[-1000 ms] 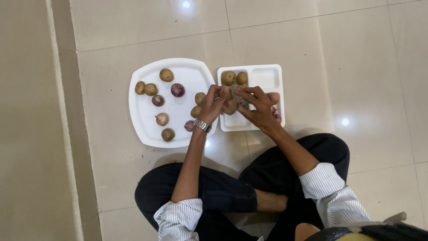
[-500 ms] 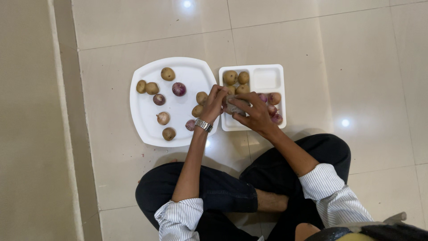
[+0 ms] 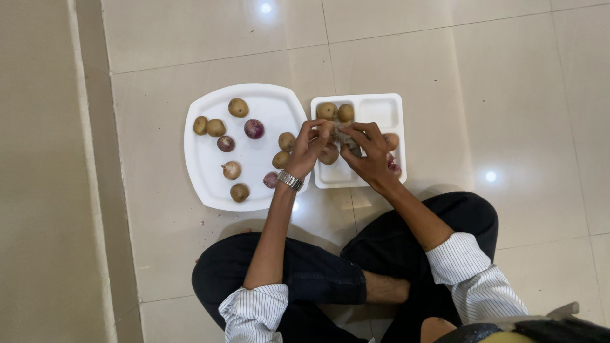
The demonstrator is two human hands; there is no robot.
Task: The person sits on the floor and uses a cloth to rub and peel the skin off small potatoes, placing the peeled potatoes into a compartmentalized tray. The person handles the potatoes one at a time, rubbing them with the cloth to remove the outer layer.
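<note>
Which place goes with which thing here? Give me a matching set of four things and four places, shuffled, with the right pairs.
Things:
1. purple onion
2. two potatoes
3. wristwatch
4. empty small compartment

Places:
A. far right corner of the divided tray
B. on the left hand's wrist
C. on the round plate
D. far left compartment of the divided tray

Pairs: 1-C, 2-D, 3-B, 4-A

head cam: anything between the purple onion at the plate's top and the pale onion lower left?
Yes, in the head view: a smaller purple onion lies between the purple onion and the pale onion.
</note>
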